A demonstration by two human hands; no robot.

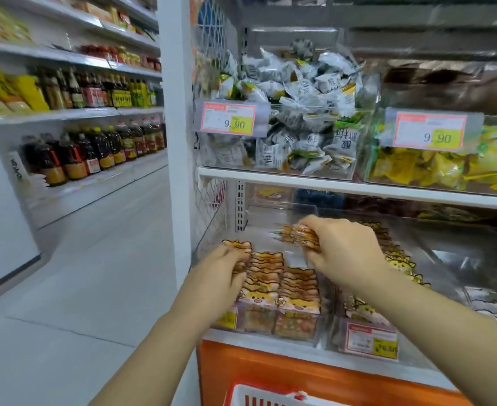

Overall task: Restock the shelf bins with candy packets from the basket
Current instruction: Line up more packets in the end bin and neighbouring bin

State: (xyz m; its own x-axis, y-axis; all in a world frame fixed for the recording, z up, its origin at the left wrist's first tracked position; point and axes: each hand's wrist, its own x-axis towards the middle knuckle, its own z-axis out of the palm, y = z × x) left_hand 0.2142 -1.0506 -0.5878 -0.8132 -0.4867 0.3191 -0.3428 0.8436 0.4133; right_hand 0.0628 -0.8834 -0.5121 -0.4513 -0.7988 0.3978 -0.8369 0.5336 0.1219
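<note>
- Far left: bottles [95, 153] on the aisle shelves, no part in the task.
- Left hand [226, 266]: forearm stretched forward and up to the lower shelf [270, 342], palm down, fingers laid over the tops of the leftmost row. Cannot tell whether pinching or only steadying; too blurred.
- Bottom edge: red basket [256, 395] below the shelf, only its rim in view, contents unseen.
- Centre: clear bin [297, 328] on the lower shelf, its front half filled with upright rows [282, 284] of orange cartoon candy, the back left bare.
- Just above the rows: a bunch of packets [300, 234], motion-blurred, over the bare back part of the bin.
- Right hand [344, 250]: arm in from lower right, wrist bent down, fingers clenched round that bunch.
- Step in hand, as judged: placing, with the bunch about to go behind or onto the rows.
- Next move, as judged: lower the bunch upright, faces forward, in line with the rows; brace the front row with the left hand against toppling; then back to the basket.
- Right: second bin [367, 313] with yellow packets, just beside the first.
</note>
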